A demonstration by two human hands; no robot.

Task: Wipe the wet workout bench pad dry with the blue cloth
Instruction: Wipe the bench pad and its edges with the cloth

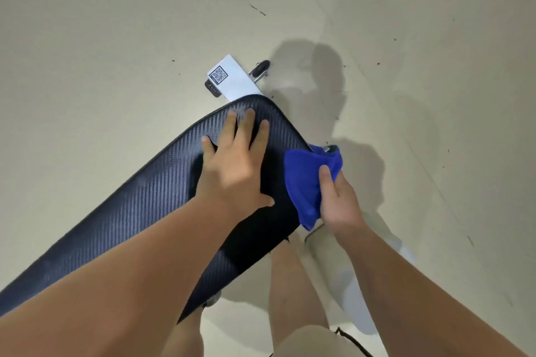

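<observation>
1. The left hand [235, 165] lies flat, fingers straight, on the black weave-textured bench pad [130, 211].
2. The right hand [339, 203] grips the bunched blue cloth [303, 182] at the left hand's three o'clock, at the pad's edge.

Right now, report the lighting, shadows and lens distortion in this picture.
Head view: soft diffuse light, only a faint sheen on the black carbon-weave bench pad; overlapping grey shadows on the pale floor beyond the bunched blue cloth; the wide-angle lens stretches the forearms near the bottom edge.
</observation>
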